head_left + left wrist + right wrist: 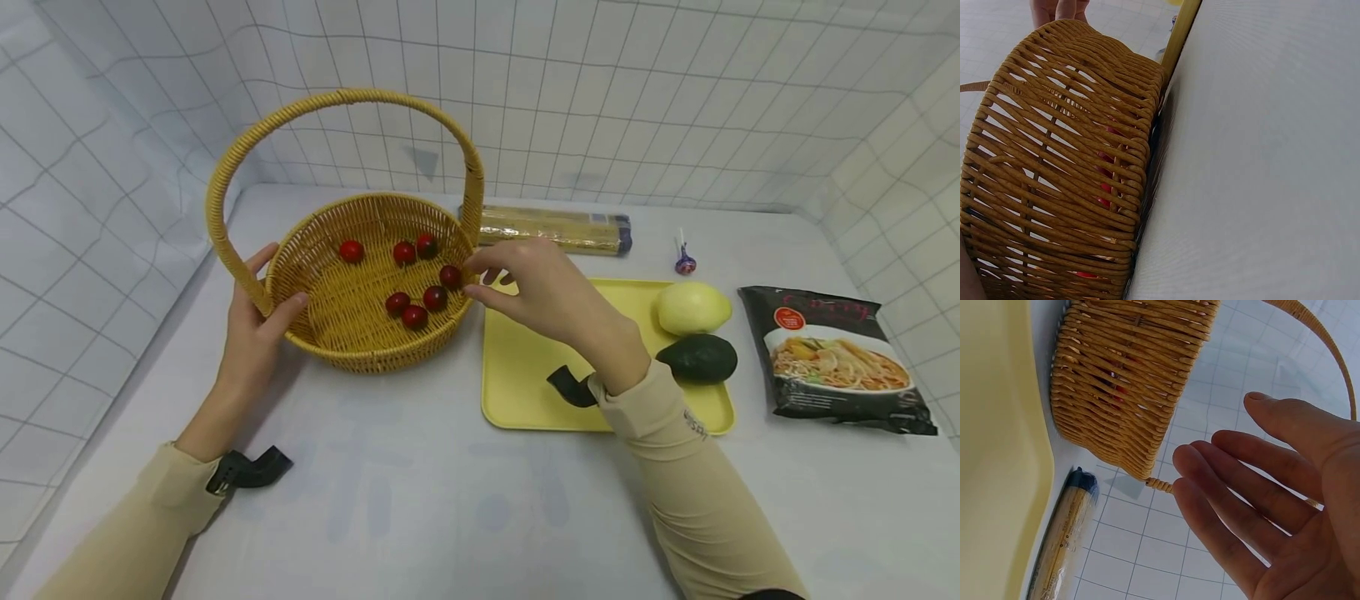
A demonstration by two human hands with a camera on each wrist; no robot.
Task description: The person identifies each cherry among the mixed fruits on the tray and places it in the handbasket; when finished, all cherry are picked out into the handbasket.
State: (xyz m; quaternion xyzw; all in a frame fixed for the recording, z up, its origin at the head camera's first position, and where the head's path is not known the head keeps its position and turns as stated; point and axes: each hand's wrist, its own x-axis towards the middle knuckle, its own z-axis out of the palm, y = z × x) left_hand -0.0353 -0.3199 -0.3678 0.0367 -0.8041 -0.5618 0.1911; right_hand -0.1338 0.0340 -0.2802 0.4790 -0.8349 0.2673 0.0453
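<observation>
A round wicker basket (337, 287) with a tall hooped handle (345, 96) stands on the left of the table. Inside it lie several small shiny red fruits (415, 317) that look like cherries, mostly in its right half. My left hand (251, 333) grips the basket's left side, thumb over the rim and fingers along the outer wall. At the right rim, my right hand (536, 287) hovers with thumb and fingers apart. The right wrist view shows this right hand (1260, 481) with nothing between its loosely bent fingers, beside the basket's wall (1125, 381).
Right of the basket lies a yellow tray (525, 375) with a pale yellow lemon-like fruit (693, 308) and a dark green avocado (699, 358). A gold-wrapped roll (555, 229) lies behind it. Farther right are a lollipop (685, 262) and a black noodle packet (840, 358).
</observation>
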